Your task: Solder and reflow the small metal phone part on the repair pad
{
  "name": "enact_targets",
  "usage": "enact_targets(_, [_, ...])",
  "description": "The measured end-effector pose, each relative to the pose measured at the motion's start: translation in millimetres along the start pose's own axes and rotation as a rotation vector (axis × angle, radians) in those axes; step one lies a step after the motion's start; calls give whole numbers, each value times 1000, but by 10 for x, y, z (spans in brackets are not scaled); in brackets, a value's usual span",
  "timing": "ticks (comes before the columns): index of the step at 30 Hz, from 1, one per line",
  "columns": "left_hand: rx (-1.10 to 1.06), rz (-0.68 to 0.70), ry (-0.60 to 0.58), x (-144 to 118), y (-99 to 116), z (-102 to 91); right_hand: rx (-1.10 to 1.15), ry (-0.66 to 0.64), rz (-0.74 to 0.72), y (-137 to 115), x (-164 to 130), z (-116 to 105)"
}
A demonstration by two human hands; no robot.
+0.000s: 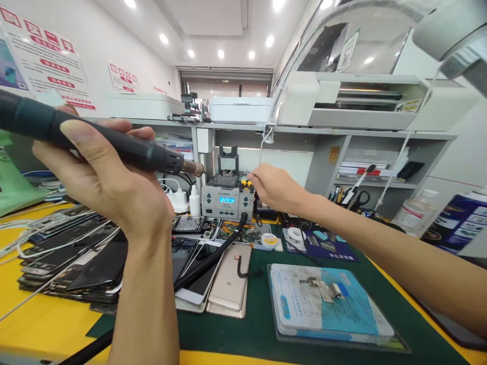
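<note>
My left hand (110, 172) is wrapped round the black handle of a hot air gun (129, 147), raised with its metal nozzle pointing right. The gun's black hose runs to a grey hot air station (224, 203) whose blue display reads 320. My right hand (276, 185) is stretched forward beside the station, its fingers curled together close to some yellow-tipped tools (244, 183). What those fingers hold, if anything, is hidden. A small metal phone part (329, 290) lies on a blue and white box (357, 317) on the green mat.
A gold phone back (228, 284) with a black flex cable (241, 268) lies mid-mat. Stacked phone screens (64, 263) fill the left. A solder tin (269, 240) and white spool (296, 235) stand farther back. Bottles (416, 213) stand at right, below a shelf (380, 133).
</note>
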State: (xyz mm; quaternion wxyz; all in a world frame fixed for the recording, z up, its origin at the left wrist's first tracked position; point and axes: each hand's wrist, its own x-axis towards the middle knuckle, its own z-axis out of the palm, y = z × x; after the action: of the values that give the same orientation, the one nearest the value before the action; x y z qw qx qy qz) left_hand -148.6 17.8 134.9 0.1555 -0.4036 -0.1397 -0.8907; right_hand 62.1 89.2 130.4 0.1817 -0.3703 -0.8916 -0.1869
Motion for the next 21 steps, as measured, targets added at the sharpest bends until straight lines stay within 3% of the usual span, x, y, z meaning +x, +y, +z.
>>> enact_targets(3, [-170, 71, -34, -83, -23, 60, 37, 176, -14, 44, -428, -403])
enact_targets(4, [-199, 40, -57, -127, -18, 92, 88, 308, -35, 72, -583, -507])
enact_targets(6, [-229, -35, -86, -232, 12, 171, 170, 432, -8, 145, -892, -647])
enact_targets(12, [-156, -161, -96, -441, 80, 399, 497, 260, 269, 438, -1568, -663])
enact_targets(16, [-141, -71, -42, -331, -34, 404, 441, 190, 264, 593, -1511, -619])
enact_targets(19, [-104, 20, 24, -215, -97, 350, 275, 65, 163, 599, -1122, -527])
enact_targets(21, [8, -34, 45, -175, -83, 315, 97, 7, 81, 538, -760, -380])
